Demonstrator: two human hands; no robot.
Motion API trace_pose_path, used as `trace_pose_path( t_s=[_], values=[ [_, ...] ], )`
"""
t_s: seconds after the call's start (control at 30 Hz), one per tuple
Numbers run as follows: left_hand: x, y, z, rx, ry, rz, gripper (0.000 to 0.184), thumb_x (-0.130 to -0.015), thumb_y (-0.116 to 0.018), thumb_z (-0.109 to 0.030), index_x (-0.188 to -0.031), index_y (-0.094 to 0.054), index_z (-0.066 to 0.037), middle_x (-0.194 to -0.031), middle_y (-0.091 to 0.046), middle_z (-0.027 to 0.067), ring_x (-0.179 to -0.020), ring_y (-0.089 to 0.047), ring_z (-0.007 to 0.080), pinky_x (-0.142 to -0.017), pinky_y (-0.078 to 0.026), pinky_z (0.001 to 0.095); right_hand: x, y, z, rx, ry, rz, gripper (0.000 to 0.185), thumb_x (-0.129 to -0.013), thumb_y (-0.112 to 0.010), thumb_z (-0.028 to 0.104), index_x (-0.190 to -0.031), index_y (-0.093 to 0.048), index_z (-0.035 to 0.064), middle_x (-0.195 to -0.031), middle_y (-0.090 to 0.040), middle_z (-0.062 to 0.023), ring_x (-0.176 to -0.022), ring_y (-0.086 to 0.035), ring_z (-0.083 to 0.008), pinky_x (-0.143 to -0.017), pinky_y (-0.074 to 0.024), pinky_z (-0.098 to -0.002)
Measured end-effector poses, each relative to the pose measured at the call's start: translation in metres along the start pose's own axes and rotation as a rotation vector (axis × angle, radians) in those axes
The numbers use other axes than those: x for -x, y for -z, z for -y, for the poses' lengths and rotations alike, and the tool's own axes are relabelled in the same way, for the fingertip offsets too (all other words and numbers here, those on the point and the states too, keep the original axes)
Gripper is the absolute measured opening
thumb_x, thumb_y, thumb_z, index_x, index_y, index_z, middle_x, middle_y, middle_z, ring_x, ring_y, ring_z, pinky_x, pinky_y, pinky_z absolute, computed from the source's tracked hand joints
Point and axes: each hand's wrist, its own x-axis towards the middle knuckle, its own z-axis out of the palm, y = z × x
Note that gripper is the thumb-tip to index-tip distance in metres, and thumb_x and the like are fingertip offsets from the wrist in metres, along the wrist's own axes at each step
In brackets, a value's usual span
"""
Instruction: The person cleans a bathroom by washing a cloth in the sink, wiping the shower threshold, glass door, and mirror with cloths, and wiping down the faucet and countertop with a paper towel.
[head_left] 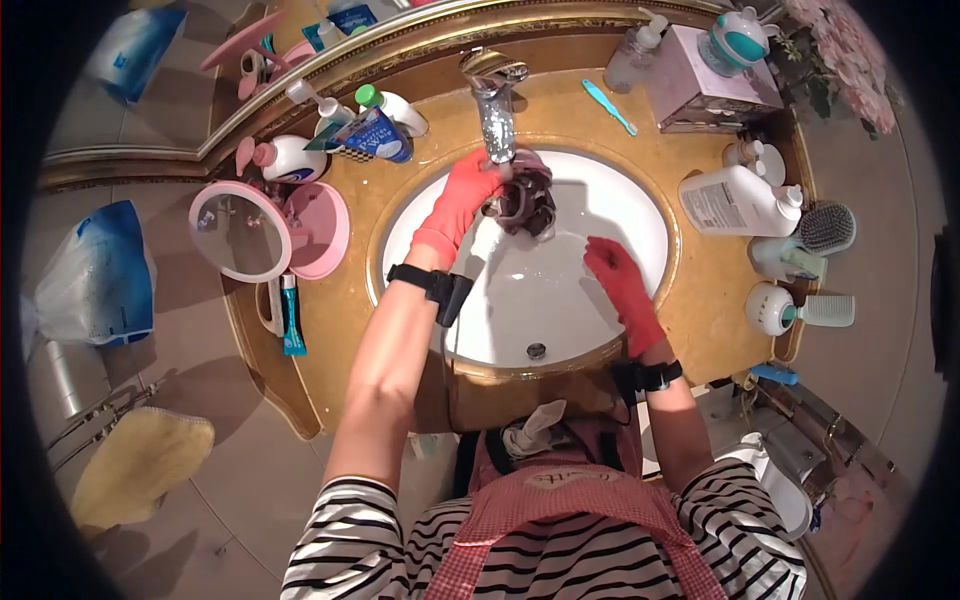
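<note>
Under the silver faucet (497, 115), a bunched dark brown and mauve cloth (527, 205) hangs at the back of the white sink (600, 325). It looks wet; its exact kind is hard to make out. My left hand (470, 196), in a red rubber glove, is closed at the cloth's left edge, close to the spout, with some fingertips hidden. Over the right side of the basin is my right hand (618, 280), also red-gloved. Its fingers stretch toward the cloth but are apart from it, and it holds nothing. A drain (536, 351) shows at the front of the basin.
On the left counter stand a pink round mirror (241, 232), a pink bowl (322, 235), bottles and tubes. A turquoise toothbrush (609, 107) lies behind the sink. To the right are a tissue box (700, 85), a white bottle (735, 202), a hairbrush (827, 229) and a comb (828, 311).
</note>
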Motion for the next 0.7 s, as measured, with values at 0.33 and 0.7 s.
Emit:
trace_pose_path(
  t_s=[0.33, 0.7],
  values=[
    [-0.02, 0.017, -0.002, -0.368, -0.084, -0.054, 0.037, -0.075, -0.069, -0.004, -0.109, -0.056, 0.0, -0.092, -0.062, 0.006, -0.078, -0.058, 0.0144, -0.07, -0.048, 0.0262, 0.011, -0.011, 0.005, -0.028, -0.061, 0.081, 0.036, -0.087, -0.061, 0.019, -0.119, -0.054, 0.0037, -0.098, -0.061, -0.0041, -0.086, -0.054, -0.0106, -0.074, -0.0445, -0.0243],
    [0.073, -0.005, -0.002, -0.568, -0.202, -0.074, 0.028, -0.068, -0.071, 0.001, -0.094, -0.062, -0.005, -0.084, -0.059, -0.0024, -0.078, -0.054, 0.0078, -0.071, -0.046, 0.0241, -0.06, -0.092, 0.051, -0.423, 0.131, 0.537, 0.041, -0.088, -0.057, 0.026, -0.121, -0.049, 0.0018, -0.114, -0.058, -0.0118, -0.108, -0.055, -0.0205, -0.098, -0.0406, -0.0328]
  ],
)
